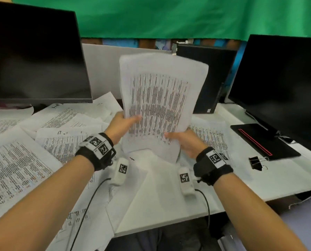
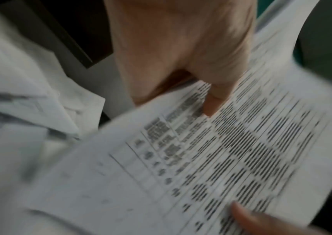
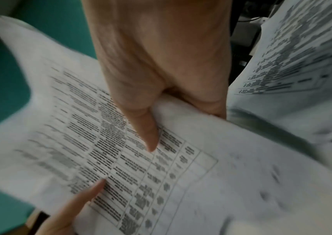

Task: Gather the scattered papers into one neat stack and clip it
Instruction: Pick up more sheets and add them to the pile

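Note:
I hold a bundle of printed papers [image 1: 160, 104] upright above the desk, blurred by motion. My left hand [image 1: 123, 124] grips its lower left edge, thumb across the printed face. My right hand [image 1: 181, 140] grips the lower right corner, thumb on the front too. The left wrist view shows the left hand [image 2: 185, 52] pinching the papers [image 2: 231, 151]; the right wrist view shows the right hand [image 3: 157, 66] pinching the papers [image 3: 121, 159]. Several loose printed sheets [image 1: 64, 127] lie scattered on the desk at left, one more sheet [image 1: 210, 136] at right. A black binder clip [image 1: 256, 163] lies on the desk at right.
A dark monitor [image 1: 33, 58] stands at back left and another monitor [image 1: 281, 84] at right. A black computer tower [image 1: 209, 77] stands behind the papers. A black pad with a red stripe [image 1: 263, 140] lies near the clip. The white desk [image 1: 169, 196] ends close to me.

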